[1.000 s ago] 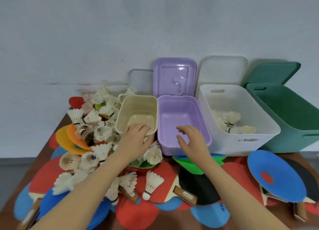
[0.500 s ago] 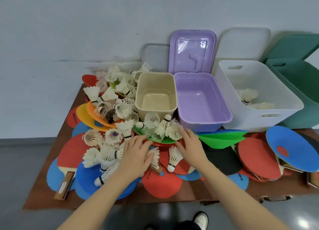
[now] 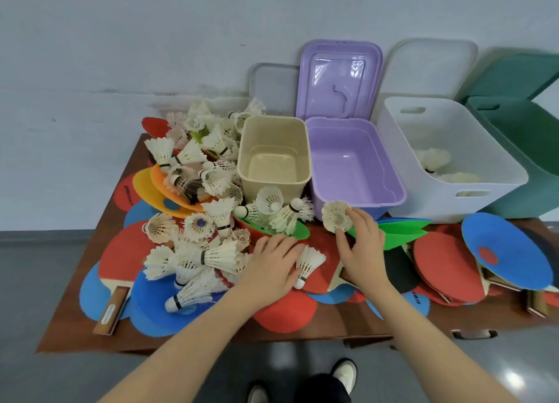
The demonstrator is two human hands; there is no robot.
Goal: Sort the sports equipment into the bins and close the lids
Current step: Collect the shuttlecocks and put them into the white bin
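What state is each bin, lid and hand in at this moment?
Beige bin: open, empty.
Purple bin: empty, purple lid raised.
White bin: open, holds shuttlecocks.
Green bin: open.
Right hand: pinches a shuttlecock.
Left hand: resting on paddles, touching another shuttlecock.

both bare forearms reaching forward from bottom of frame, left hand (image 3: 272, 266) palm down, fingers spread flat and relaxed, right hand (image 3: 361, 248) raised slightly, thumb and fingertips pinching, wrist straight, hands close together but apart
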